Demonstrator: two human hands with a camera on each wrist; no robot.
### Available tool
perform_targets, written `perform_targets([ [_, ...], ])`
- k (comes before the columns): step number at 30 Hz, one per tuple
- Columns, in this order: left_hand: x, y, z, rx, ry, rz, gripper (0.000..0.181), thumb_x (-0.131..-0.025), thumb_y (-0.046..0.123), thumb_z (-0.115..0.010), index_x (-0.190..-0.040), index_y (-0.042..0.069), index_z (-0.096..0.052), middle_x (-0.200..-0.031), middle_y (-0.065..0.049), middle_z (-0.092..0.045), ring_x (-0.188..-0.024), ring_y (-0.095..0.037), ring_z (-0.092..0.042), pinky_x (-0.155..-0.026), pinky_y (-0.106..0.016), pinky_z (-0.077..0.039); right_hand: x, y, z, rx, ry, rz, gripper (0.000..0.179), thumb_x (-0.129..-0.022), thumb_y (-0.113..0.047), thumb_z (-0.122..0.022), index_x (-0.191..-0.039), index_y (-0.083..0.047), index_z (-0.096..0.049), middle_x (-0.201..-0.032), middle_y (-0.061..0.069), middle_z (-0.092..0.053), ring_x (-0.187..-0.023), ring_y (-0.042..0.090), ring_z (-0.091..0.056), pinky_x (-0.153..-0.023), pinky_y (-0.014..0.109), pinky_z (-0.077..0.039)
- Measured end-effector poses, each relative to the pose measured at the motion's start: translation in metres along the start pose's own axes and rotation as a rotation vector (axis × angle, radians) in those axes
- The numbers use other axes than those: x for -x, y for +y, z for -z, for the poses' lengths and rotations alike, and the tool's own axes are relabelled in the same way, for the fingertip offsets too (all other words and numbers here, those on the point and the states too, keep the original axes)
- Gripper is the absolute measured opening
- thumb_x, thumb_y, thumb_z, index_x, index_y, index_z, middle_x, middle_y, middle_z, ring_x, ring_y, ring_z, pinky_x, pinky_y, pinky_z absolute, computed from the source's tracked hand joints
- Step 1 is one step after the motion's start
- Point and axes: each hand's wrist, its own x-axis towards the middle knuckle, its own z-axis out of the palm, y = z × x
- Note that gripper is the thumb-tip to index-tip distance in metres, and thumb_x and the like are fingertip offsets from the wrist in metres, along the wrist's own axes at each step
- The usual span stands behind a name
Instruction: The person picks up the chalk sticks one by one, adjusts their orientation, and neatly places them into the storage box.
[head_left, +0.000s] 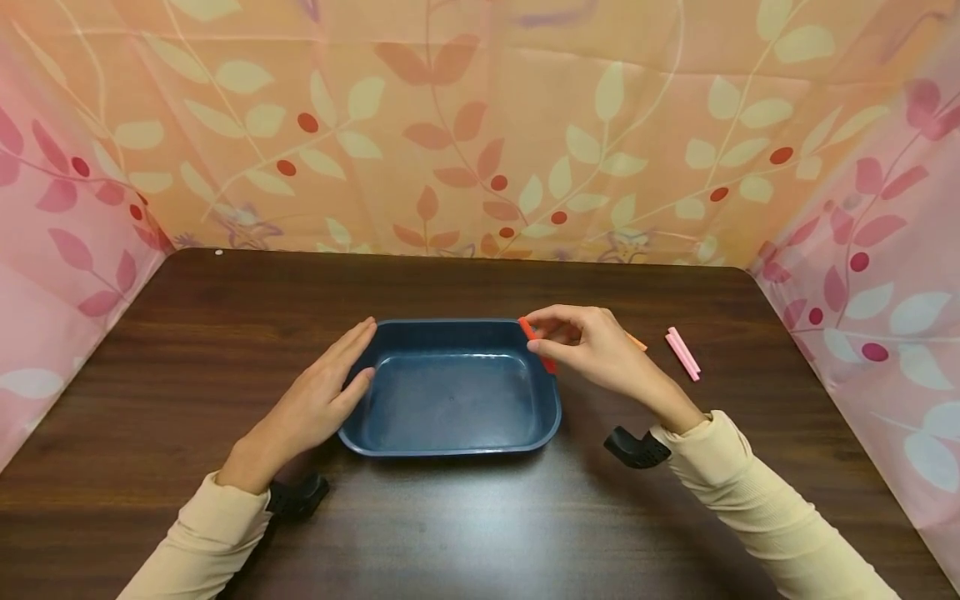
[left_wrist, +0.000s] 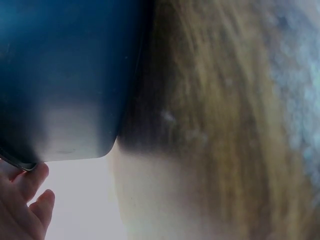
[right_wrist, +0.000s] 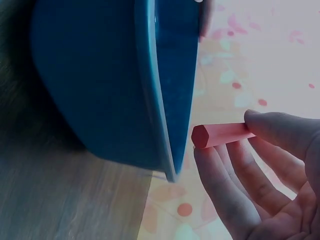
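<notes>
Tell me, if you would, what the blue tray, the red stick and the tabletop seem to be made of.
The blue tray looks like semi-glossy plastic: even colour, soft reflections. The red stick seems matte wax, chalk or plastic; its dull, uniform facets leave that open. The tabletop shows dark grain under a sheen, suggesting varnished wood or wood-look laminate.

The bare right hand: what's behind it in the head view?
Part of a slim orange stick shows past the bare right hand. The hand covers the rest, so the stick's full length cannot be told.

The blue tray (head_left: 453, 452) opens upward, its walls (head_left: 450, 336) blocking sideways entry.
</notes>
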Motion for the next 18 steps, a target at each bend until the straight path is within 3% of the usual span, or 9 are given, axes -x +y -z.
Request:
perform_targets([
  [5, -0.001, 0.0, 0.001, -0.01, 0.001, 0.001, 0.065, -0.103, 0.017, -0.051, -0.159, 0.008, -0.019, -0.166, -0.012, -0.02, -0.152, -0.035, -0.023, -0.116, -0.06, -0.027, -0.006, -0.005, -0.006, -0.017, -0.016, -0.005, 0.034, -0.088, -0.018, -0.075, -0.121, -0.014, -0.07, -0.091, 0.003, -0.073, -0.072, 0.012, -0.069, -0.062, 0.023, -0.053],
  [18, 0.0, 0.001, 0.0, 0.006, 0.013, -0.005, 0.063, -0.103, 0.016, -0.051, -0.158, 0.006, -0.022, -0.165, -0.014, -0.022, -0.151, -0.036, -0.024, -0.116, -0.061, -0.027, -0.025, -0.021, -0.021, -0.04, -0.074, -0.071, 0.032, -0.091, -0.017, -0.071, -0.121, -0.005, -0.069, -0.096, 0.007, -0.073, -0.068, 0.016, -0.07, -0.06, 0.027, -0.052],
])
